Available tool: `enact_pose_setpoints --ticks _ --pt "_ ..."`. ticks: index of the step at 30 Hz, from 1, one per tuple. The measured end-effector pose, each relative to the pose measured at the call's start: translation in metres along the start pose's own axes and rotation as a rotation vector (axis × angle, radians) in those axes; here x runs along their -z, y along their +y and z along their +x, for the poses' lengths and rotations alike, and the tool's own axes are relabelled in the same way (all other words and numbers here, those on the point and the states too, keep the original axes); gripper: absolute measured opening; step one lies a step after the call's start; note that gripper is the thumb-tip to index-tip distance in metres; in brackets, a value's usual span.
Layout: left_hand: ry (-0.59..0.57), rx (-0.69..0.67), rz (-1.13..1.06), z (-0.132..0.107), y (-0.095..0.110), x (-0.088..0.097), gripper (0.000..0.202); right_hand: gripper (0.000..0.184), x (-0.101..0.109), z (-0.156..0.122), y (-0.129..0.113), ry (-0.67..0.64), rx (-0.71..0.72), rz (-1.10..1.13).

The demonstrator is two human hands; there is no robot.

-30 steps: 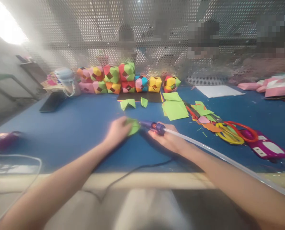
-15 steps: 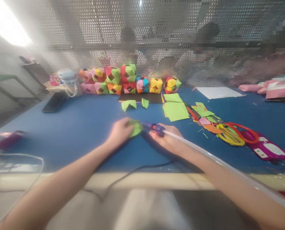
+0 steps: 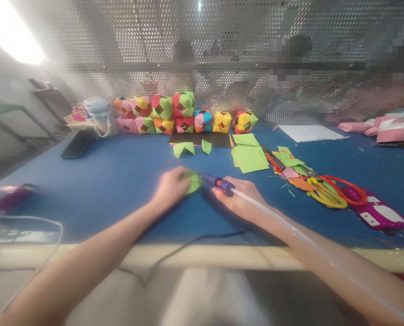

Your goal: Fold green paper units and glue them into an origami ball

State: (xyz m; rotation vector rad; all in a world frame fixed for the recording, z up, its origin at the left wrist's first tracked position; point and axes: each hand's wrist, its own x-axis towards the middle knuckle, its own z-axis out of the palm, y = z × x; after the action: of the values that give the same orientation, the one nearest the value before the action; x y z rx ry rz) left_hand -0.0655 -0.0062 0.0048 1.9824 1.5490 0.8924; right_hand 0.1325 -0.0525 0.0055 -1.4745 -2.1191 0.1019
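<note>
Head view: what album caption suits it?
Left hand holds green paper; right hand points a glue gun at it, paper balls behind.

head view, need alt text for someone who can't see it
A person's right hand holds what looks like a purple glue gun, its tip close to green paper held in the left hand, over a blue table. Behind are colourful folded-paper blocks, some stacked; to the right lie green sheets, paper scraps and scissors.

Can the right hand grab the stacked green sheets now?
Probably not yet: the right hand holds the purple glue gun, though the way to the stacked green sheets looks free.
</note>
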Motion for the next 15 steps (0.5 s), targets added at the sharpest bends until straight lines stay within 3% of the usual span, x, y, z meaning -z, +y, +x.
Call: enact_pose_setpoints --ticks 15 --pt "0.018 -0.023 0.039 0.0012 -0.0025 -0.0005 0.019 0.027 0.001 -0.0005 -0.0017 -0.017 -0.027 -0.053"
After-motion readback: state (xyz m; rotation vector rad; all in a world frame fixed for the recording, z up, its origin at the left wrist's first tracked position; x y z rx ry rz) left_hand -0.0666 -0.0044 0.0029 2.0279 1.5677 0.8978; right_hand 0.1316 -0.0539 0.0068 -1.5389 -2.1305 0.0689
